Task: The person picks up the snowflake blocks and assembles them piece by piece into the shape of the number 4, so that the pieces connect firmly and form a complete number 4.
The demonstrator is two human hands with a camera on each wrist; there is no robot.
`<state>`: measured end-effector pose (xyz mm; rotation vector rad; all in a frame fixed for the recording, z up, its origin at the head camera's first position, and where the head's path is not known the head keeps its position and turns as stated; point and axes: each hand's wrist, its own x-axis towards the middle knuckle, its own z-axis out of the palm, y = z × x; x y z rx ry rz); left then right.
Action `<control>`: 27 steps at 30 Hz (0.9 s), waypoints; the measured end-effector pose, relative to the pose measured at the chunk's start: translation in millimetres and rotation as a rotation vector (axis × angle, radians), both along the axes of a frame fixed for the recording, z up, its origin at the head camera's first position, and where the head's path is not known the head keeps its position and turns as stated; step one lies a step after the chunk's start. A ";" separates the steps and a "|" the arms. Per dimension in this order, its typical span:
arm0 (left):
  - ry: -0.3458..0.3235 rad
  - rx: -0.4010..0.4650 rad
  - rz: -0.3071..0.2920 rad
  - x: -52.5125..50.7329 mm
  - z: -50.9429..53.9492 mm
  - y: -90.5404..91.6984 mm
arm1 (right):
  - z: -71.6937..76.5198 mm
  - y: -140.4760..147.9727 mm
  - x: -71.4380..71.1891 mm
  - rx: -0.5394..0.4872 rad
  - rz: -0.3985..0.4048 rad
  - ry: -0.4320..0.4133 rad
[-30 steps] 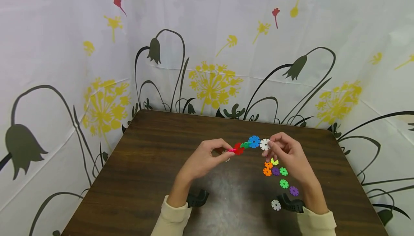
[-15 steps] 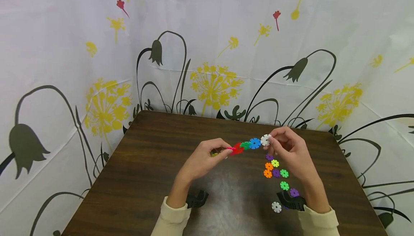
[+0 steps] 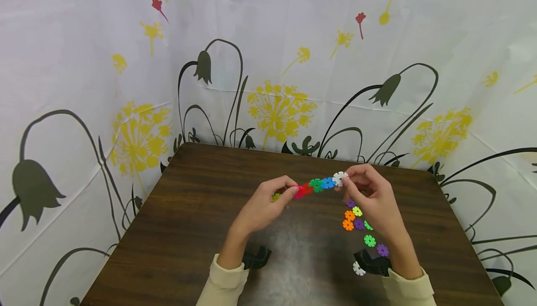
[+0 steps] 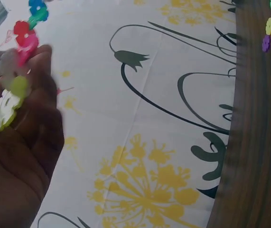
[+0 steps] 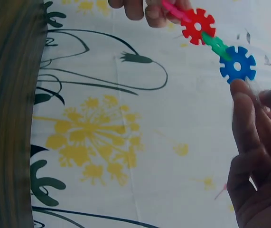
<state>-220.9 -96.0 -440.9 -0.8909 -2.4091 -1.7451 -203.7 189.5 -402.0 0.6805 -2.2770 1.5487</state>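
White disc (image 3: 338, 176) has shifted slightly left, right grip (image 3: 375, 198) pinching it, left grip (image 3: 267, 201) pinching pink disc (image 4: 31, 42).

A head-worn camera looks forward and down across the table (image 3: 218, 171). Closer in, wrist cameras, tilted sideways, face the printed backdrop (image 3: 268, 26), one along the left hand (image 4: 28, 147), one along the right hand (image 5: 261, 135); both share the red disc (image 5: 198, 35), upper left and upper right of frame respectively.
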 end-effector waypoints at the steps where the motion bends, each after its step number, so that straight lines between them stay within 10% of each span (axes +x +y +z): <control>1: 0.013 0.013 0.008 0.0 -0.6 0.7 | 0.3 -2.3 0.9 0.000 -0.012 0.005; 9: 0.185 0.149 0.085 0.6 -2.4 4.7 | 2.8 -20.3 2.7 -0.079 -0.054 0.021; 27: 0.207 0.126 0.092 1.0 -0.5 -4.7 | 6.0 -46.1 0.5 -0.177 -0.087 0.008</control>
